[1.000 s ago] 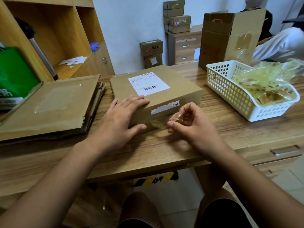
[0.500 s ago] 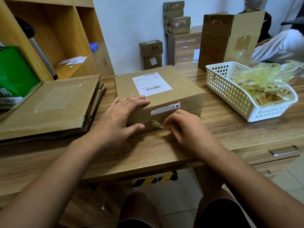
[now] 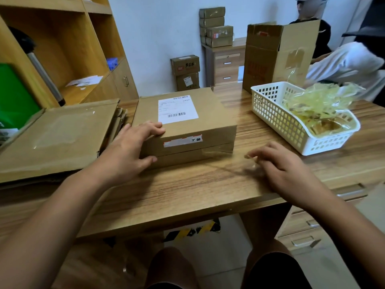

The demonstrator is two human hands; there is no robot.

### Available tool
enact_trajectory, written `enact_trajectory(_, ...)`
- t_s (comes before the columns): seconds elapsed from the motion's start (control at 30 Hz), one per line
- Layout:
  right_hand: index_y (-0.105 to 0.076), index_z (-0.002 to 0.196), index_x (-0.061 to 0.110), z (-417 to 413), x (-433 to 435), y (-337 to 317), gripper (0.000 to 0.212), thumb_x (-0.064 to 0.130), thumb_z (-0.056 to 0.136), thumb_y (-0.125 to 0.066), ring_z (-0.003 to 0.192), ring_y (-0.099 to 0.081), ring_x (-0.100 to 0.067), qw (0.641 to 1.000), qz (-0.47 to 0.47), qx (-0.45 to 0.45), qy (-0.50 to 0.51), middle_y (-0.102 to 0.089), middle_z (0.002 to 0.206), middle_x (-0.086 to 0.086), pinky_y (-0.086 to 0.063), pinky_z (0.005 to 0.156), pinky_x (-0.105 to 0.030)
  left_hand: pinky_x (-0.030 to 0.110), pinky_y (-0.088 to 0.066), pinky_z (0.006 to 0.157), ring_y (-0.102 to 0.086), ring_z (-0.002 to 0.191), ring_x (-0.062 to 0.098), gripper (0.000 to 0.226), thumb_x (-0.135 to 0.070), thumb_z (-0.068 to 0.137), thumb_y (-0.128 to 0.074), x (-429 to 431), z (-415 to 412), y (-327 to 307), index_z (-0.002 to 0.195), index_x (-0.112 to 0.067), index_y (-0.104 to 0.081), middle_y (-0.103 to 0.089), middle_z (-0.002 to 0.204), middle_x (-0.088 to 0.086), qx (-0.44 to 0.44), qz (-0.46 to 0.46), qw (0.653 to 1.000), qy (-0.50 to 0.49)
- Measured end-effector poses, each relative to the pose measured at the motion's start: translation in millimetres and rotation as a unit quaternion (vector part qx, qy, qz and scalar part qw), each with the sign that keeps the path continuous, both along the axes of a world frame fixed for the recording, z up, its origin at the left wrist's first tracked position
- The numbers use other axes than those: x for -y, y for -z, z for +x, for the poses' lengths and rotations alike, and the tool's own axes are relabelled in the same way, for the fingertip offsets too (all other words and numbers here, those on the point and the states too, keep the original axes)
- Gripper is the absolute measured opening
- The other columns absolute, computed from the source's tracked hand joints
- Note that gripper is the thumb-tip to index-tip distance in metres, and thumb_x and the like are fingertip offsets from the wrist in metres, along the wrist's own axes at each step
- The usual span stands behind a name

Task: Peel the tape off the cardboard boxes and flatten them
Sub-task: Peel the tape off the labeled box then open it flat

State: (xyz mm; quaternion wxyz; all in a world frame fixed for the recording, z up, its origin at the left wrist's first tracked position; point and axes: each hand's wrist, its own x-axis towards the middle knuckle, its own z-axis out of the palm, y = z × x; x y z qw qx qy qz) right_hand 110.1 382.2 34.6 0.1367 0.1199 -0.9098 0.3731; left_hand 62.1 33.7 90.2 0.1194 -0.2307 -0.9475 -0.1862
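Note:
A shut brown cardboard box (image 3: 208, 122) with a white shipping label lies on the wooden desk (image 3: 187, 188) in front of me. My left hand (image 3: 129, 149) grips its front left corner, fingers on top and thumb on the front face. My right hand (image 3: 279, 165) is off the box's right front corner, with its fingers curled and pinching the end of a clear tape strip (image 3: 220, 151). The strip runs back to the seam on the box's front face.
A stack of flattened cardboard (image 3: 58, 138) lies at the left. A white plastic basket (image 3: 270, 113) holding crumpled tape stands at the right. Behind it are a tall open box (image 3: 277, 55) and a person's white sleeve (image 3: 343, 61). A wooden shelf (image 3: 62, 49) rises at the far left.
My right hand has moved from the middle of the box's front face out to the right, drawing the clear tape with it. My left hand stays on the corner.

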Motion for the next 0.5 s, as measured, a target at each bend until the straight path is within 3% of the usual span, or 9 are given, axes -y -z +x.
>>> enact_trajectory(0.13,-0.07,0.112,0.031,-1.7,11.1,-5.4,0.03,0.04,0.098,-0.045,0.101,-0.056,0.002,0.999,-0.033,0.022,-0.02,-0.056,0.099,0.019,-0.038,0.085,-0.018,0.037,-0.001,0.126,-0.021,0.15,0.006,0.067,-0.017,0.082,-0.078,-6.7,2.7,2.1,0.139,-0.03,-0.046,-0.042,0.154,-0.011,-0.048,-0.049,0.997,-0.026)
enact_trajectory(0.33,-0.065,0.112,0.035,-4.6,37.7,-1.7,0.016,0.03,0.098,-0.06,0.091,-0.055,0.009,0.998,-0.052,0.019,-0.017,-0.058,0.099,0.023,-0.04,0.074,-0.011,0.046,-0.002,0.127,-0.011,0.154,0.008,0.071,-0.041,0.088,-0.071,-31.6,6.8,8.1,0.149,-0.035,-0.035,-0.029,0.162,-0.009,-0.086,-0.086,0.992,-0.015)
enact_trajectory(0.5,-0.063,0.123,0.027,-11.2,61.5,-0.6,0.028,0.017,0.097,-0.063,0.1,-0.061,0.003,0.996,-0.09,0.014,-0.016,-0.064,0.105,0.019,-0.052,0.089,-0.022,0.039,0.0,0.127,-0.012,0.153,0.006,0.083,-0.054,0.089,-0.065,-59.0,-1.3,11.8,0.156,-0.036,-0.021,-0.023,0.163,-0.012,-0.088,-0.105,0.991,-0.001)
